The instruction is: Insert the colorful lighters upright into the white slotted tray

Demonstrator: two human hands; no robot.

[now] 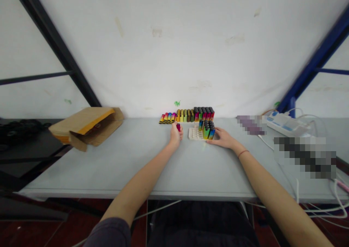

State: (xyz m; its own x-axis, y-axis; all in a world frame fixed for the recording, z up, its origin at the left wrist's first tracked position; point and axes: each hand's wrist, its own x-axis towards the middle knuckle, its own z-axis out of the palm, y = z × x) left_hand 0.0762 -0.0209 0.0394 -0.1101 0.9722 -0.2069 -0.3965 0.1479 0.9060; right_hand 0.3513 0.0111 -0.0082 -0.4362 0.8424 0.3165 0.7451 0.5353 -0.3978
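Note:
My left hand [176, 133] is closed around a small magenta cylinder [178, 127], left of a white tray with round holes [195, 133]. Several green, yellow and blue cylinders with black tops [208, 130] stand upright in the tray's right part. At the tray's right edge rests my right hand [222, 138], thumb and fingers apart against the tray and its nearest cylinders. Behind the tray stand a row with magenta sides and black tops [204, 113] and a yellow and brown row [185, 115]. Colourful cylinders [167, 118] lie at that row's left end.
An open cardboard box [87, 125] lies on the left of the grey table [131, 167]. On the right are a power strip [286, 123] with cables, a purple item [251, 125] and a blurred dark object. A wall rises behind.

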